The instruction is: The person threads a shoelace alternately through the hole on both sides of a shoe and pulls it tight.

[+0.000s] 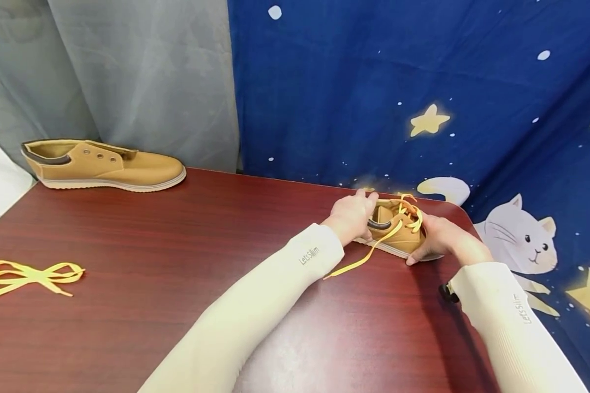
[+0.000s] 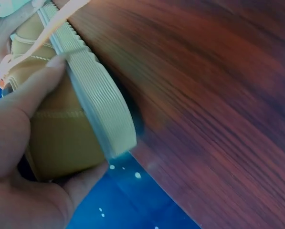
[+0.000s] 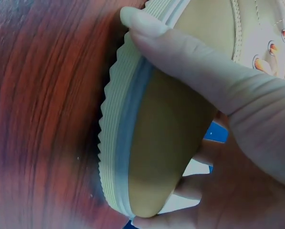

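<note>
Left hand [image 1: 350, 215] is gripping the heel, right hand [image 1: 441, 238] the toe, of a tan lace-up shoe [image 1: 404, 239] at the table's [image 1: 226, 234] far right corner; white sleeves [image 1: 255, 304] are reading, probably, "Let's Slim."

The bench [image 1: 201, 245] has a glossy red-brown wood-grain top. An unlaced tan shoe [image 1: 113, 170] stands upright at its far left corner; nearer, a yellow shoelace [image 1: 38, 275] lies gathered in loops. By the far right corner, a laced tan shoe [image 1: 398, 241] touches or sits just above it, unclear which.
</note>
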A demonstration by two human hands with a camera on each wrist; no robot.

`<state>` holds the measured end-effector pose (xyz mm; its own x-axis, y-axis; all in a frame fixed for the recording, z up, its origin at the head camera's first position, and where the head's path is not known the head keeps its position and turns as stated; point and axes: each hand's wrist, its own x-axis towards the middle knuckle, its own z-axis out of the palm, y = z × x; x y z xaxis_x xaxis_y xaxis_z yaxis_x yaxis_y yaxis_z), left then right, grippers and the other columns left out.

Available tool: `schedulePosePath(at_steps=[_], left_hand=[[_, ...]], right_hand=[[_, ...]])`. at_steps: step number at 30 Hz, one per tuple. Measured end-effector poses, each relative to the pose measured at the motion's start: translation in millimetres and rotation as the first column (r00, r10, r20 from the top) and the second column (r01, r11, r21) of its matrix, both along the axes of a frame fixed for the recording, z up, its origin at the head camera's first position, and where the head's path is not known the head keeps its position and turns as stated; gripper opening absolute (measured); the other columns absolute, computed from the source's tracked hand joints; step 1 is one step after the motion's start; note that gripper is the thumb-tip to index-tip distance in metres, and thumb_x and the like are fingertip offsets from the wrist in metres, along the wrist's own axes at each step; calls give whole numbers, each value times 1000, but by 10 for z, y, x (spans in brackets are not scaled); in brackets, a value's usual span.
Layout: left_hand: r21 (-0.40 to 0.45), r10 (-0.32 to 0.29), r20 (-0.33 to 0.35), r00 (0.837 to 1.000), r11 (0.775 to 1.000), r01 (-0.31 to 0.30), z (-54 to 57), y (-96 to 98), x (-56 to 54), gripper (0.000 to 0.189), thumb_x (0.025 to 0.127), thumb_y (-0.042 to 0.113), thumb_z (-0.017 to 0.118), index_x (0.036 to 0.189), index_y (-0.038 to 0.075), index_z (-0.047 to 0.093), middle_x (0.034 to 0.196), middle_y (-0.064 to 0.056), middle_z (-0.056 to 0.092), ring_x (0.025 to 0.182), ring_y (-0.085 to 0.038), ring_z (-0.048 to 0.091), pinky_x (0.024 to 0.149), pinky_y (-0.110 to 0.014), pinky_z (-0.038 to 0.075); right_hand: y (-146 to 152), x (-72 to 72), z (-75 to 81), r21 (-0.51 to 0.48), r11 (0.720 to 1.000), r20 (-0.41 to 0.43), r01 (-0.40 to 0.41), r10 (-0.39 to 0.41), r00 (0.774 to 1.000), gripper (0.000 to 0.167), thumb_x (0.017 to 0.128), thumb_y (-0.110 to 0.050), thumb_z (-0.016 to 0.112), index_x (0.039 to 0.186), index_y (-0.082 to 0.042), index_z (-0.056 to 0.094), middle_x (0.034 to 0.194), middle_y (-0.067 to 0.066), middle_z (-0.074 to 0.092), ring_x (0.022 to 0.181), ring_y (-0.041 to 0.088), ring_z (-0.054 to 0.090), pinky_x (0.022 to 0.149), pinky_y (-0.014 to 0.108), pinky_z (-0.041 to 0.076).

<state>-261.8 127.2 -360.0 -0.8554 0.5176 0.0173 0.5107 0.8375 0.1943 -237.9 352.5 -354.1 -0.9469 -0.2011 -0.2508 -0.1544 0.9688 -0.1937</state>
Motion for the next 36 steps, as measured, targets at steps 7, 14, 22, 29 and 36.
schedulePosePath(at_steps=[7, 14, 22, 29, 36], left_hand=[[14, -51, 49, 998, 999, 50, -26, -193, 21, 100, 78, 44, 87, 156, 21, 29, 150, -9, 47, 121, -22, 64, 94, -36, 57], [-76, -88, -13, 996, 993, 86, 101, -717, 139, 80, 89, 40, 77, 152, 18, 34, 139, -9, 55, 119, -26, 65, 91, -41, 58], [-79, -93, -79, 993, 993, 87, 41, -1757, 176, 61, 90, 28, 76, 142, 10, 51, 129, -14, 60, 109, -31, 69, 89, -46, 58], [-28, -27, -121, 992, 999, 23, -71, -2484, 280, 58, 86, 23, 80, 136, 4, 57, 122, -18, 62, 105, -34, 69, 88, -48, 57], [-2, 68, -220, 973, 998, -70, -19, -3143, 187, 52, 81, 9, 80, 128, 2, 59, 116, -21, 64, 100, -40, 68, 81, -55, 57]], right_hand=[[-71, 102, -124, -63, 996, -77, -70, 65, 995, 113, 53, -42, 99, 138, 6, 43, 125, 31, 61, 116, 44, 57, 102, 59, 44], [-136, 304, 61, -37, 998, -169, -52, 45, 985, 96, 73, -51, 87, 137, 8, 46, 124, 31, 62, 114, 44, 59, 97, 59, 46], [-563, 621, 437, -73, 997, -331, -31, 5, 944, 77, 85, -48, 78, 137, 4, 56, 132, 31, 61, 122, 47, 58, 99, 62, 45], [-1167, 627, 362, -86, 976, -420, -200, 147, 896, 52, 88, -40, 77, 125, -5, 66, 119, 15, 71, 109, 32, 66, 94, 52, 51], [-1879, 578, 142, -216, 904, -302, -370, 298, 906, 50, 88, -42, 76, 128, -14, 67, 127, 4, 70, 122, 20, 64, 107, 42, 49]])
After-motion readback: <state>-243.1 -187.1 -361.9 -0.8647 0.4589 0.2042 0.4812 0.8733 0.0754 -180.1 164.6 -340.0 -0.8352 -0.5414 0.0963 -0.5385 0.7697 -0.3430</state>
